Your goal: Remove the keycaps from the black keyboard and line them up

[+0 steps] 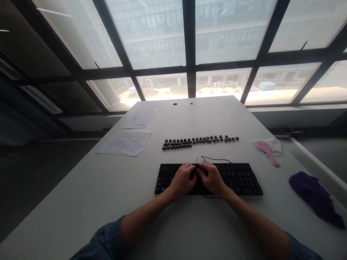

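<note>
A black keyboard (245, 178) lies across the near part of the desk, with both hands over its middle. My left hand (184, 178) is closed, its fingers bent inward. Opposite it, my right hand (211, 177) is also closed, thumb and fingers drawn together. Between the fingertips is a small dark tool with two thin wire prongs (196, 159) pointing away from me; it looks like a keycap puller. The fingers cover most of it and the keys under them. Beyond the keyboard, loose black keycaps (187, 141) lie in rows.
Printed papers (124, 143) lie on the left of the white desk (130, 202). At the right are a pink hairbrush (267, 151), a white packet (275, 146) and a purple cloth (311, 196). A thin cable (217, 159) loops behind the keyboard. Windows stand beyond the desk's far edge.
</note>
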The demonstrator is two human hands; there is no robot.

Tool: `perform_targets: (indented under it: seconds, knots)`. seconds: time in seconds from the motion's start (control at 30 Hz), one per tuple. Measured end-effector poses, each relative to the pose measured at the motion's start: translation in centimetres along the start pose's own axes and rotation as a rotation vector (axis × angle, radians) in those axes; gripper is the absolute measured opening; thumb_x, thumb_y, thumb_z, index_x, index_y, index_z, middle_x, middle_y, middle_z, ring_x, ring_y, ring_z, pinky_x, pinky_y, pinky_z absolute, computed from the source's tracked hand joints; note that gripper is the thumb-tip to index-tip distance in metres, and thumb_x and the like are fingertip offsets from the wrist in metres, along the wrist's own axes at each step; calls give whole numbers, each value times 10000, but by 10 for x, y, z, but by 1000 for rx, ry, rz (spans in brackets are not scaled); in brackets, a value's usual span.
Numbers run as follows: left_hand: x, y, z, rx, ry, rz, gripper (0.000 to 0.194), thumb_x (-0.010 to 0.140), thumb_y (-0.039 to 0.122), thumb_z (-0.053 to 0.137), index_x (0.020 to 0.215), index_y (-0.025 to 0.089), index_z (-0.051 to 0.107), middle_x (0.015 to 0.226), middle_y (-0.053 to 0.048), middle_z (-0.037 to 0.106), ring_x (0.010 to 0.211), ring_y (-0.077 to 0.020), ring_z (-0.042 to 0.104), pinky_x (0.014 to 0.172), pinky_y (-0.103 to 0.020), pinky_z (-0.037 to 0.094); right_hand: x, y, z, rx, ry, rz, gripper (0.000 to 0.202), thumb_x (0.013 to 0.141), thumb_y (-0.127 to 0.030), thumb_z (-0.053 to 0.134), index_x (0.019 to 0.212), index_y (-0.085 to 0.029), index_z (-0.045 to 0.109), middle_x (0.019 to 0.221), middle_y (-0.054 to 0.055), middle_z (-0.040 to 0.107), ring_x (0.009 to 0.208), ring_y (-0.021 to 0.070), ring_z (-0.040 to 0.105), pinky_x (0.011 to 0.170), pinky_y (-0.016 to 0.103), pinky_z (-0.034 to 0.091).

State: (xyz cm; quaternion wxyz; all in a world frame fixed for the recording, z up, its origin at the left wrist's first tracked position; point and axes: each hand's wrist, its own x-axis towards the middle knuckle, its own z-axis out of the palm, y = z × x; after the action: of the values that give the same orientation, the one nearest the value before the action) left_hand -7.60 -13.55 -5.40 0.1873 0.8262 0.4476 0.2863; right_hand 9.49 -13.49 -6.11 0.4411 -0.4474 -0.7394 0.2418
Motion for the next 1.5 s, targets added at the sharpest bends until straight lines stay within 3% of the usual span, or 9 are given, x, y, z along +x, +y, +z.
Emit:
perform_targets:
  seconds: [0.4, 0.87, 1.03, 1.23, 1.4, 1.5]
  knots:
    - [9, -3, 3, 32, -56, -5, 151, 803, 94, 607, 836, 210, 696, 955, -47, 701, 947, -225, 615, 900, -374, 468, -1, -1, 0, -23, 12, -35, 130, 898, -183, 562, 772, -210, 579, 772, 23, 608, 712, 180, 564, 668, 282, 411]
    - [1, 2, 8, 116, -29, -1, 145, 946, 197, 490, 968, 210, 633, 992, -55, 644, 938, -197, 614, 847, -308, 490, 0, 0, 0, 144, 87, -49, 206, 918, -219, 566, 719, -196, 615, 717, 21, 590, 673, 167, 556, 656, 281, 439]
    - [0, 4, 6, 95, -25, -46, 110, 963, 231, 480, 921, 207, 579, 973, -38, 611, 860, -178, 604, 778, -279, 483, 1, -5, -3, 120, 105, -4, 230, 915, -255, 564, 694, -201, 592, 692, 16, 571, 669, 175, 543, 658, 291, 434]
    - [1, 5, 4, 24, -20, -61, 72, 946, 229, 510, 970, 217, 577, 1003, -33, 602, 892, -182, 602, 799, -290, 486, 2, -4, 0, 41, 155, 44, 243, 914, -277, 544, 683, -204, 564, 693, 21, 566, 659, 176, 515, 648, 294, 414]
    - [-2, 0, 6, -7, 38, -44, 274, 895, 200, 603, 1159, 229, 539, 1009, -24, 630, 910, -185, 607, 821, -304, 496, 2, 4, 2, 117, 201, 166, 223, 903, -296, 562, 703, -198, 577, 649, 13, 593, 621, 176, 526, 607, 283, 412]
    - [-2, -1, 7, 58, 21, 27, 233, 915, 206, 590, 1145, 228, 559, 1036, -38, 625, 947, -191, 597, 844, -315, 496, 3, 5, 2, 151, 226, 204, 239, 896, -309, 578, 686, -197, 566, 622, 7, 599, 599, 172, 541, 585, 276, 415]
